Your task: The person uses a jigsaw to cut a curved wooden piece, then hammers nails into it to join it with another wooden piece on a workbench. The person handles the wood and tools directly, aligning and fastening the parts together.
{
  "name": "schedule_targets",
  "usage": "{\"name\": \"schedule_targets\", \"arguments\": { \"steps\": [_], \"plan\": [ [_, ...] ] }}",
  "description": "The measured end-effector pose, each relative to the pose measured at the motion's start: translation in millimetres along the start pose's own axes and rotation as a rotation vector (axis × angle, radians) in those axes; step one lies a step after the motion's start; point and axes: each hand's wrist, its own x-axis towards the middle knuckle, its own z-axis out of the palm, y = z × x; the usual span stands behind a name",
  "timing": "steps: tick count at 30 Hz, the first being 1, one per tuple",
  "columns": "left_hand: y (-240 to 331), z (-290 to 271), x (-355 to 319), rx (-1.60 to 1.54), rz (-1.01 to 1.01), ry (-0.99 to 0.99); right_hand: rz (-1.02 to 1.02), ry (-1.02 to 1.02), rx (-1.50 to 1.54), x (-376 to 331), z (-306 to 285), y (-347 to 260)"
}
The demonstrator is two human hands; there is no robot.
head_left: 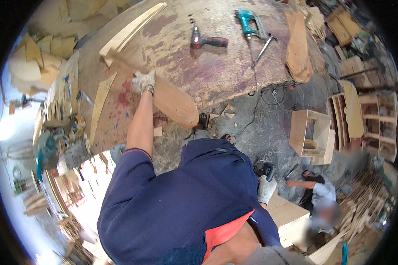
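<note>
Close to the body in its navy shirt point(185, 190), the person's right hand point(266, 189) hangs low at the side, its gloved fingers wrapped around a dark power tool point(265, 169) whose exact kind is hard to make out. Farther forward, the left hand point(144, 82), also gloved, reaches out over a long wooden board point(176, 100) with a rounded near end. That end juts past the edge of the desk point(177, 57), so pressure there could tip or twist the board, as only one hand steadies it; a bump to the low-hanging tool could also squeeze its trigger, if it has one. The board lies directly under the left palm, with the left fingers seemingly clasped over it around mid-length, though their tips are hard to see; it is well apart from the right fingers. Beyond it, at the desk's far side, are pale wood strips point(130, 30), a red-and-black drill point(202, 42), a teal nail gun point(246, 26) and a hammer point(264, 51), with a second rounded board point(297, 51) to their right.
</note>
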Motion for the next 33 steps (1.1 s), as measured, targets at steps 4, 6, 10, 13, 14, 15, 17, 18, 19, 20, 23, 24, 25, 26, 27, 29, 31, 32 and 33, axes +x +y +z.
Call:
{"name": "schedule_targets", "arguments": {
  "steps": [4, 6, 10, 13, 14, 15, 17, 18, 19, 20, 23, 24, 25, 26, 27, 29, 31, 32, 33],
  "plan": [
    [-42.0, 7.2, 15.5, -0.137, 0.284, 0.236, -0.159, -0.109, -0.136, 24.8, -0.8, -34.2],
    [-63.6, 11.1, -0.2, -0.116, 0.384, 0.163, -0.275, -0.134, -0.125, 38.1, 4.4, -54.8],
    [-99.8, 27.0, -94.0, 0.053, 0.538, -0.001, -0.337, -0.167, -0.050, 57.1, 19.2, -97.5],
    [-111.1, 26.9, -152.9, 0.194, 0.851, -0.176, -0.385, -0.291, 0.330, 68.6, 43.9, -134.2],
    [-110.7, 28.2, -163.6, 0.275, 0.936, -0.252, -0.410, -0.314, 0.418, 73.0, 55.8, -147.2],
    [-110.0, 30.7, -173.1, 0.254, 0.980, -0.332, -0.417, -0.332, 0.512, 78.1, 68.4, -160.6],
    [-107.4, 37.0, -178.7, 0.121, 1.122, -0.384, -0.366, -0.376, 0.686, 89.5, 97.5, -184.3],
    [-105.3, 41.2, -173.6, 0.123, 1.134, -0.362, -0.356, -0.434, 0.807, 95.5, 112.1, -193.5],
    [-104.2, 45.6, -168.3, 0.110, 1.139, -0.382, -0.240, -0.436, 0.830, 103.7, 125.6, -202.2],
    [-102.8, 49.9, -159.8, 0.106, 1.136, -0.409, -0.219, -0.517, 0.925, 112.1, 141.2, -209.1],
    [-100.9, 57.6, -145.0, 0.212, 1.276, -0.144, -0.119, -0.736, 1.138, 142.5, 180.1, -221.9],
    [-102.4, 55.8, -137.7, 0.306, 1.325, -0.123, -0.093, -0.825, 1.183, 152.5, 193.3, -224.3],
    [-104.5, 52.7, -131.8, 0.181, 1.233, -0.275, -0.064, -0.909, 1.229, 161.9, 203.6, -225.0],
    [-107.0, 47.7, -125.5, 0.177, 1.188, -0.263, -0.037, -0.991, 1.283, 170.5, 213.1, -224.8],
    [-111.6, 42.5, -121.7, 0.207, 1.143, -0.312, -0.039, -1.077, 1.356, 177.2, 220.5, -221.5],
    [-117.4, 35.0, -119.0, 0.211, 1.054, -0.373, 0.019, -1.028, 1.407, 189.7, 237.5, -215.3],
    [-118.8, 34.1, -116.9, 0.241, 1.043, -0.343, 0.010, -1.008, 1.461, 201.3, 253.9, -208.9],
    [-119.1, 34.8, -116.5, 0.248, 1.030, -0.337, -0.006, -0.974, 1.485, 205.9, 262.8, -205.8],
    [-119.1, 36.0, -117.3, 0.232, 1.031, -0.293, 0.086, -0.955, 1.539, 210.5, 270.4, -203.8]
  ]
}}
